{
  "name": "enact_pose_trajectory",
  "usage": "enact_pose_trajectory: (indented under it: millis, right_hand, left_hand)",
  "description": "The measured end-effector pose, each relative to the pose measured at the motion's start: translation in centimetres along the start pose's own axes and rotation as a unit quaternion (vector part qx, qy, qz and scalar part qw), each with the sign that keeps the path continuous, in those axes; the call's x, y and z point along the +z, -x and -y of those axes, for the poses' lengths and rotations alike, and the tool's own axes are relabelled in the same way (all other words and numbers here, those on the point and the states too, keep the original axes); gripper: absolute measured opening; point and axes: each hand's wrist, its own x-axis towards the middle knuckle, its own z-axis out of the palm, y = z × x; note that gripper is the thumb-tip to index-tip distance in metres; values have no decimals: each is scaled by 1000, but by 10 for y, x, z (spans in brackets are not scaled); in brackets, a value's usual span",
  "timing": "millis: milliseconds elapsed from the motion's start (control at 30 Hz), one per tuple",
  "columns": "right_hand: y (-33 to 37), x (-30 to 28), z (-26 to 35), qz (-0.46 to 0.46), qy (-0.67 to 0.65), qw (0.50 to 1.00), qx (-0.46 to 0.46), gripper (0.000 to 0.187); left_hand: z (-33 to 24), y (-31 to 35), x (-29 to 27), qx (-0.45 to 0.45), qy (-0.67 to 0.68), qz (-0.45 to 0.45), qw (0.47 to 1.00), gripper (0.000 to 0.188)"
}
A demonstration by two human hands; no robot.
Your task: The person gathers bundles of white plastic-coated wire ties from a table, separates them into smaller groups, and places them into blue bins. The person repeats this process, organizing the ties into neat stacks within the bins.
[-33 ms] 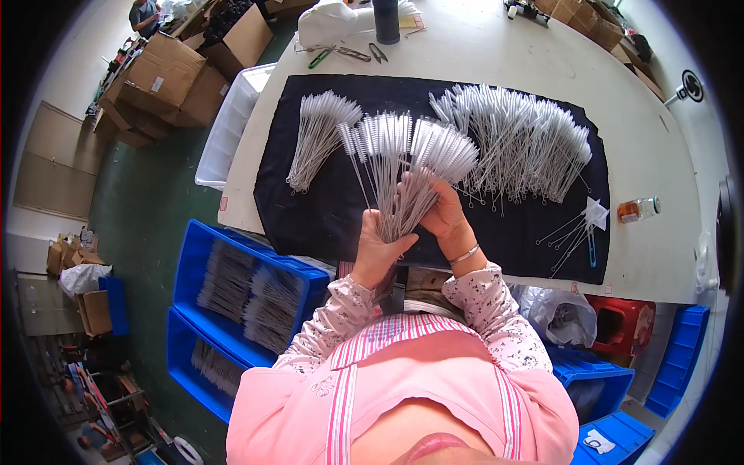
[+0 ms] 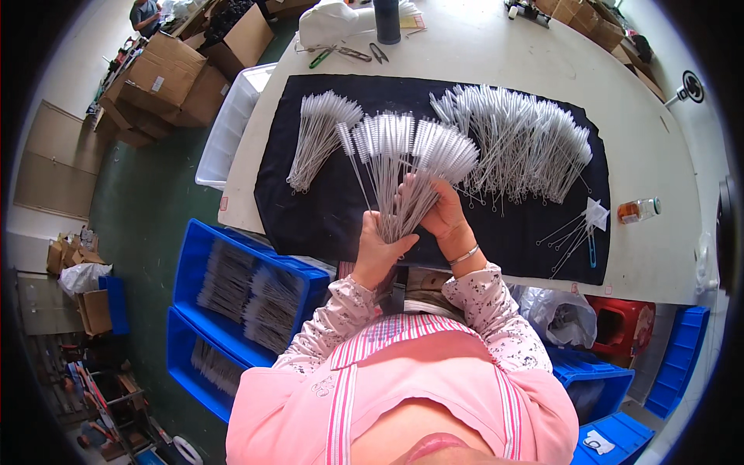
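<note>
A fanned bunch of straw brushes (image 2: 399, 167), with white bristle heads and thin wire stems, is between my hands above the black cloth (image 2: 310, 225). My left hand (image 2: 377, 248) is closed round the lower stems, its thumb lying across them. From the right side my right hand (image 2: 443, 211) grips the bunch, its fingers partly hidden behind the wires. A smaller pile of brushes (image 2: 322, 139) lies on the cloth to the left. To the right spreads a larger pile of brushes (image 2: 519, 143), heads pointing away from me.
A few loose brushes and a blue-handled tool (image 2: 592, 252) lie at the cloth's right end, near a small bottle (image 2: 638, 210). Snips (image 2: 378, 53) and a dark cylinder (image 2: 386, 22) are at the far side. Blue crates (image 2: 186, 271) of brushes stand lower left; a red stool (image 2: 639, 325) sits lower right.
</note>
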Motion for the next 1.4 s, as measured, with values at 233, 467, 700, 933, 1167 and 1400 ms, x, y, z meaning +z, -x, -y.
enact_pose_trajectory:
  millis: [233, 467, 700, 933, 1167, 1400]
  right_hand:
    - [1, 4, 1, 79, -60, 995, 24, 38]
    - [13, 16, -2, -18, 38, 999, -33, 33]
    - [16, 24, -6, -112, 282, 944, -133, 56]
    - [24, 46, -15, 32, 154, 986, 54, 83]
    - [22, 68, -24, -107, 144, 982, 64, 54]
    - [14, 67, -32, -219, 350, 905, -104, 35]
  left_hand:
    - [22, 0, 4, 66, -94, -63, 991, 55]
    - [7, 0, 5, 73, -68, -4, 995, 51]
    - [-5, -1, -2, -92, 95, 106, 986, 34]
    - [-17, 7, -9, -191, 228, 223, 928, 28]
    - [1, 3, -19, -305, 378, 370, 792, 27]
    - [-1, 1, -14, -201, 36, 210, 956, 37]
